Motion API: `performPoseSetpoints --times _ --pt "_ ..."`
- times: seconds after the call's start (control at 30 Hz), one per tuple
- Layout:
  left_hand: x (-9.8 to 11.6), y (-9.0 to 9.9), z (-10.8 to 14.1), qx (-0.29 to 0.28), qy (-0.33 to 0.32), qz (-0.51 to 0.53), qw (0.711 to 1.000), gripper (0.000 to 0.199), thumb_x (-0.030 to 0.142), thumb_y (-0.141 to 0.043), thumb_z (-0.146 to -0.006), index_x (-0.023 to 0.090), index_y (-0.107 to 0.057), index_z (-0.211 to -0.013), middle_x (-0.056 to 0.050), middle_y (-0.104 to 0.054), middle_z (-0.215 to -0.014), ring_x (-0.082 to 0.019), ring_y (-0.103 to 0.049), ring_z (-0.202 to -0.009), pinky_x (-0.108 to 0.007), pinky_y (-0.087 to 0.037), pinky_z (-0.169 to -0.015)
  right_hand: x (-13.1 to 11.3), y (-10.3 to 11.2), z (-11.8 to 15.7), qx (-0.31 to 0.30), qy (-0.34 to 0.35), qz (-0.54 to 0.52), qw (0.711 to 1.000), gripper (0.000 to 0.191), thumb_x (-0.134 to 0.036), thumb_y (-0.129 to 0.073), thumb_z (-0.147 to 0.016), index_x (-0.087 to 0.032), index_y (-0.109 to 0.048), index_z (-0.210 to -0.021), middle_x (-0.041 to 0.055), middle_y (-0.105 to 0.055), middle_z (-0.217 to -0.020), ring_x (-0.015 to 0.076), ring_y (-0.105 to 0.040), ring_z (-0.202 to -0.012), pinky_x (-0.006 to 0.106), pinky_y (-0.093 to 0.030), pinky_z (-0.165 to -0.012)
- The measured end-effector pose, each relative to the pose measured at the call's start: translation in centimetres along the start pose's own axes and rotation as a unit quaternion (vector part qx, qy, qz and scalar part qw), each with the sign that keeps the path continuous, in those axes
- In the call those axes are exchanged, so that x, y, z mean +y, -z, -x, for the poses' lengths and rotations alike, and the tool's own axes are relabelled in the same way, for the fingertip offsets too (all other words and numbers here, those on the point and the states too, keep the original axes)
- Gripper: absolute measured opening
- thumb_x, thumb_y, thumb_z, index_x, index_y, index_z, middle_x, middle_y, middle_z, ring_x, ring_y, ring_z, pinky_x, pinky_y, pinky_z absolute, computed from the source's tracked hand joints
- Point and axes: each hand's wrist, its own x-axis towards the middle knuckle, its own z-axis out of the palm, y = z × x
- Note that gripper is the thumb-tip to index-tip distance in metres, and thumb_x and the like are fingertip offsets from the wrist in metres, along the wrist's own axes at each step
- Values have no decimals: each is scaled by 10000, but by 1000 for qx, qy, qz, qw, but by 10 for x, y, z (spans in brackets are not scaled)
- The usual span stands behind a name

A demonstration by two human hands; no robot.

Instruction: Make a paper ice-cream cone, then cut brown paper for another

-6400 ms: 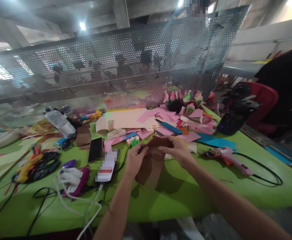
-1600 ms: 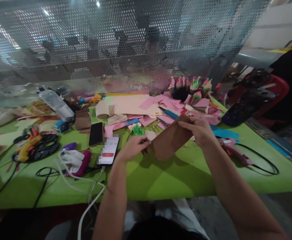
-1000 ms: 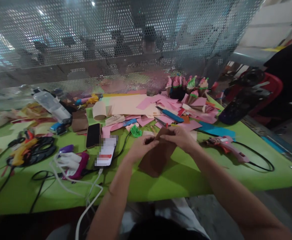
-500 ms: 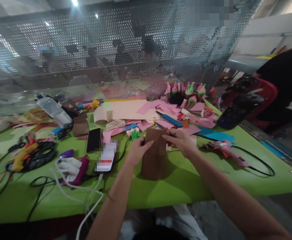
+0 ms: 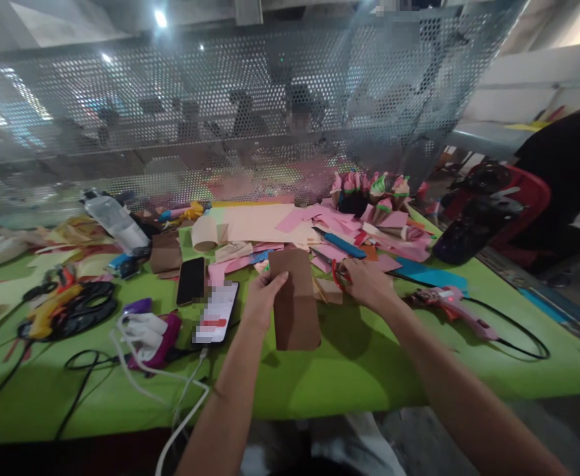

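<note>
My left hand [image 5: 262, 297] pinches the left edge of a brown sheet [image 5: 297, 307], thumb on its front face. The sheet is a tall rectangle held upright above the green table. To the right of the sheet, and apart from it, my right hand [image 5: 366, 281] is closed around scissors [image 5: 339, 276] with red handle loops. The scissors' blades are hard to make out against the scraps behind. Just beyond my hands lie pink paper scraps [image 5: 314, 217] and a blue utility knife [image 5: 342, 243].
A pink glue gun [image 5: 461, 314] with a black cord lies at right. On the left are two phones [image 5: 190, 281], a magenta power strip [image 5: 163, 340] with white cables, a yellow tool [image 5: 54, 314] and a bottle [image 5: 116, 221]. Paper ice-cream cones [image 5: 379, 192] stand at the back.
My right hand has let go of the sheet's top right corner and moved slightly right, with the scissors' red loops now showing. The sheet has turned flatter towards me in my left hand.
</note>
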Motion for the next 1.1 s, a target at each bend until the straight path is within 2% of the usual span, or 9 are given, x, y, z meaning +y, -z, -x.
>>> performPoseSetpoints --times 0.1,0.17,0.37,0.5,0.63,0.7,0.83,1.0,1.1 --pt "0 0 0 -3 1 13 1000 450 369 -937 -471 155 -780 -834 -39 -777 -760 -149 -689 -640 -256 -545 -660 -1 -1 0 8 -19 10 1000 315 -119 -594 -785 -161 -596 -1098 169 -635 -1186 312 -578 -1093 341 -404 -812" --pt "-1 0 -1 -4 7 18 1000 465 372 -943 -446 151 -778 -820 -40 -773 -744 -149 -683 -623 -256 -541 -642 -1 -1 0 12 -37 2 999 315 -136 -600 -788 -169 -587 -1101 168 -641 -1169 304 -601 -1045 337 -406 -788" --pt "1 -2 2 -8 8 29 1000 450 375 -940 -454 154 -768 -805 -35 -763 -717 -148 -680 -627 -252 -534 -646 6 1 -6 54 -100 -89 990 293 -206 -640 -751 -176 -584 -1037 148 -689 -982 296 -638 -903 322 -384 -683" --pt "5 -2 4 -8 13 23 1000 467 378 -942 -444 152 -758 -808 -38 -756 -697 -178 -699 -658 -278 -544 -674 17 6 -10 87 -136 -209 964 314 -218 -660 -643 -216 -565 -943 42 -657 -780 227 -611 -738 285 -361 -597" --pt "5 -2 3 -10 15 40 999 470 380 -943 -435 150 -755 -800 -34 -750 -676 -172 -694 -638 -271 -540 -658 22 10 -12 71 -135 -385 910 342 -240 -584 -569 -220 -532 -906 -54 -540 -576 156 -501 -491 254 -329 -463" --pt "5 -2 3 -12 16 47 999 462 376 -945 -431 150 -754 -786 -34 -750 -673 -164 -689 -629 -257 -531 -640 20 12 -12 54 -120 -469 873 361 -272 -556 -558 -214 -535 -914 -46 -549 -585 150 -493 -463 254 -343 -432" --pt "5 -1 4 -3 26 51 998 460 367 -950 -427 146 -757 -782 -45 -763 -706 -164 -687 -633 -248 -518 -615 7 18 -6 24 -68 -593 802 366 -331 -603 -566 -229 -583 -916 -18 -592 -661 138 -508 -506 263 -409 -468" --pt "5 0 5 1 20 54 998 456 365 -953 -433 147 -759 -783 -47 -764 -716 -158 -682 -623 -250 -525 -627 -14 19 9 -54 -14 -683 729 326 -398 -728 -628 -214 -645 -884 -41 -487 -622 85 -359 -460 231 -315 -421" --pt "5 0 6 -6 10 55 998 448 370 -943 -469 152 -772 -821 -46 -768 -730 -162 -692 -647 -254 -535 -658 -20 15 15 -77 -14 -696 714 375 -398 -773 -663 -213 -665 -972 -45 -486 -653 88 -384 -488 229 -312 -431"
